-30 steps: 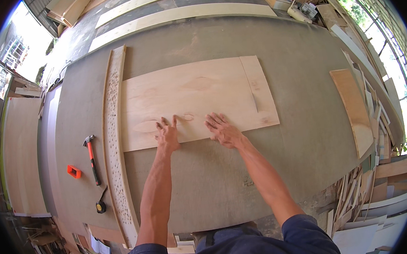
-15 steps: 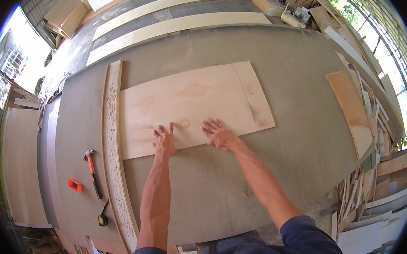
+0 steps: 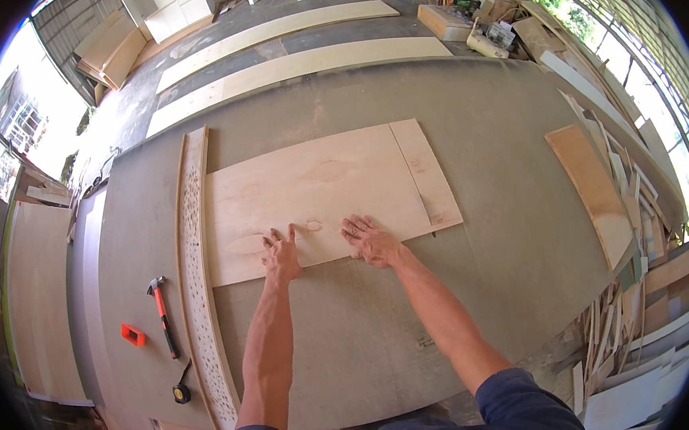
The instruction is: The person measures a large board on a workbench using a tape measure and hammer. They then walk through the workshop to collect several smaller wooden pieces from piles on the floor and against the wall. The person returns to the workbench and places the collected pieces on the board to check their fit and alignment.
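A pale plywood panel [image 3: 310,185] lies flat on the large grey-brown worktable [image 3: 501,164], its left end against a long, narrow board with a speckled strip [image 3: 196,249]. A thin line crosses the panel near its right end. My left hand [image 3: 282,255] rests on the panel's near edge, fingers spread. To its right, my right hand [image 3: 372,241] presses flat on the same edge, fingers stretched out. Neither hand grips anything. Left of the speckled strip lie a hammer [image 3: 162,316] with a red and black handle, an orange-red block-like object [image 3: 133,335] and a tape measure [image 3: 182,392].
Two long pale boards [image 3: 302,66] lie beyond the table's far edge. A brown wood offcut [image 3: 590,190] rests at the table's right side. Piles of scrap strips [image 3: 609,340] crowd the right, and a wide panel [image 3: 43,300] stands at the left.
The whole view has shifted, so the table and tools appear slightly lower. Both hands stay on the panel in nearly the same places.
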Motion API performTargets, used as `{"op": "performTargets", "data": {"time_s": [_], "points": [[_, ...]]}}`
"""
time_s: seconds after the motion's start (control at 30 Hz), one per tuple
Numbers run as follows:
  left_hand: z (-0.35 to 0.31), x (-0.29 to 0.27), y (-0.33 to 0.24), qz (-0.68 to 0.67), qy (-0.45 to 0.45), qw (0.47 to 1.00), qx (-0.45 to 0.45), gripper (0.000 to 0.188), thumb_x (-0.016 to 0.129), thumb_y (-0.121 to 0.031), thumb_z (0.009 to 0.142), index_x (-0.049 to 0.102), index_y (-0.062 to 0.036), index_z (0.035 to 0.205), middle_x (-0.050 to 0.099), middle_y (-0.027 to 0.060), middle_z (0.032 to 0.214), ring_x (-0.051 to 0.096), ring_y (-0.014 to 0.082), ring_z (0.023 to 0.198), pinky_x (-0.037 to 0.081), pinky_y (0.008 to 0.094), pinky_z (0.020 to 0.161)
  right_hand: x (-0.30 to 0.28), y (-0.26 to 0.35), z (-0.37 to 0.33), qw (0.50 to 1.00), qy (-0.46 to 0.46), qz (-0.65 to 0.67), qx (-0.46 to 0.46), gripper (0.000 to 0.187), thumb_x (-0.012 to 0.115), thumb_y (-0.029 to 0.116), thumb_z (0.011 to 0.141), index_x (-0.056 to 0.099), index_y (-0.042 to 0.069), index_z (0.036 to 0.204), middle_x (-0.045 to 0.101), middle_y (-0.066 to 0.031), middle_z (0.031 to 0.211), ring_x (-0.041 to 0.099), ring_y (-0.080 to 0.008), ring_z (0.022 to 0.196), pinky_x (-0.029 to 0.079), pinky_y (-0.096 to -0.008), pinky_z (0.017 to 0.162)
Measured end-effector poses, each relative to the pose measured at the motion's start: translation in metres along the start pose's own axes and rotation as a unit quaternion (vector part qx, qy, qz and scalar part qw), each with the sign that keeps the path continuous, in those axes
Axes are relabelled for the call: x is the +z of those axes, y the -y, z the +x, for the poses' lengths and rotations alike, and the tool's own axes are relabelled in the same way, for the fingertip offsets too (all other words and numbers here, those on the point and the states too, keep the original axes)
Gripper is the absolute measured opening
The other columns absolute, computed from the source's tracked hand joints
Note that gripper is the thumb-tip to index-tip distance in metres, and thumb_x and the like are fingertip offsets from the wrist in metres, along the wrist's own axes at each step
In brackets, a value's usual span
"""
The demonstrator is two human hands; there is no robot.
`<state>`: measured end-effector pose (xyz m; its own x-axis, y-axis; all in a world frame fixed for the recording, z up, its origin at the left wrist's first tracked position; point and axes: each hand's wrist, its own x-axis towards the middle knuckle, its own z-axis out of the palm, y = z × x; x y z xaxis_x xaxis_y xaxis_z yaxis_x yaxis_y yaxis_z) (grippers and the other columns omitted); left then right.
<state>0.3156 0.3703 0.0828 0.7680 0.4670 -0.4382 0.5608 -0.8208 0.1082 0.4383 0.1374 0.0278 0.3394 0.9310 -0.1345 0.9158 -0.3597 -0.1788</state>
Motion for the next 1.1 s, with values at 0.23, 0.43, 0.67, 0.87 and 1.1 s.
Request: {"op": "performTargets", "data": {"time_s": [0.23,0.43,0.67,0.87,1.1], "points": [[0.014,-0.001,0.003,-0.003,0.001,1.000,-0.003,0.120,0.085,-0.005,0.065,0.017,-0.0263,0.162,0.012,0.0233,0.166,0.019,0.0483,0.150,0.039,0.0674,0.109,-0.008,-0.001,0.009,1.000,0.017,-0.006,0.011,0.068,0.050,0.039,0.102,0.028,0.007,0.158,0.016,-0.0114,0.168,0.010,-0.0302,0.156,0.013,-0.0501,0.127],[0.031,-0.016,0.002,-0.003,0.018,1.000,-0.017,0.121,0.084,-0.004,0.066,0.014,-0.0273,0.162,0.009,0.0220,0.167,0.016,0.0474,0.151,0.039,0.0667,0.110,-0.006,0.013,0.023,0.994,-0.047,-0.002,0.103,0.060,0.050,0.031,0.103,0.034,0.007,0.156,0.023,-0.0143,0.166,0.017,-0.0312,0.154,0.016,-0.0506,0.126],[0.075,-0.044,-0.009,0.016,0.016,1.000,-0.008,0.118,0.080,0.000,0.069,0.013,-0.0265,0.163,0.007,0.0221,0.167,0.015,0.0463,0.152,0.039,0.0658,0.112,0.019,0.077,0.025,0.928,-0.269,0.161,0.202,0.038,0.050,0.016,0.102,0.058,0.001,0.136,0.053,-0.0206,0.145,0.047,-0.0355,0.138,0.035,-0.0475,0.118],[0.138,-0.058,0.004,-0.008,-0.010,1.000,0.003,0.111,0.074,0.005,0.072,0.017,-0.0280,0.162,0.006,0.0199,0.168,0.015,0.0450,0.152,0.038,0.0657,0.113,-0.093,0.069,-0.013,0.868,-0.381,0.293,0.124,0.016,0.060,0.014,0.096,0.069,0.003,0.103,0.072,-0.0140,0.103,0.070,-0.0287,0.093,0.056,-0.0427,0.084],[0.162,-0.063,-0.012,-0.039,-0.031,0.998,-0.029,0.107,0.068,0.007,0.077,0.017,-0.0335,0.161,0.005,0.0164,0.169,0.013,0.0445,0.153,0.032,0.0658,0.115,-0.134,-0.191,0.001,0.891,-0.210,0.005,0.402,0.040,0.072,0.030,0.091,0.064,0.000,0.116,0.068,-0.0193,0.121,0.066,-0.0305,0.114,0.053,-0.0443,0.095]]}}
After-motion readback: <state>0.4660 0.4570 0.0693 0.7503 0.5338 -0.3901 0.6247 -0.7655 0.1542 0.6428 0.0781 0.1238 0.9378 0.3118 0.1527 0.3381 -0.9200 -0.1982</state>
